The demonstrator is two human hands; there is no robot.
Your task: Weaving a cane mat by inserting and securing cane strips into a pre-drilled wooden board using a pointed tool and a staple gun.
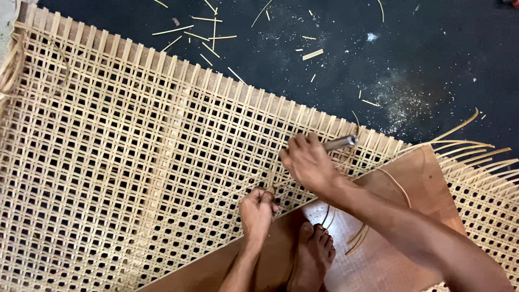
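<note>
Pale cane webbing covers the dark floor. Right hand grips a metal tool, its tip hidden. Left hand pinches a barely visible strand at the near edge.

**Around the work: floor, board and offcuts**

We see a dark floor running across the top of the view, dusted with pale sawdust toward the right. Short cane offcuts lie scattered over it near the upper middle, and one wider flat chip sits apart from them. Lower down, a brown wooden board lies flat, its corner pointing right. A bare foot rests on that board near the bottom edge. A few loose curved strips lie on the board just beside the foot.
</note>
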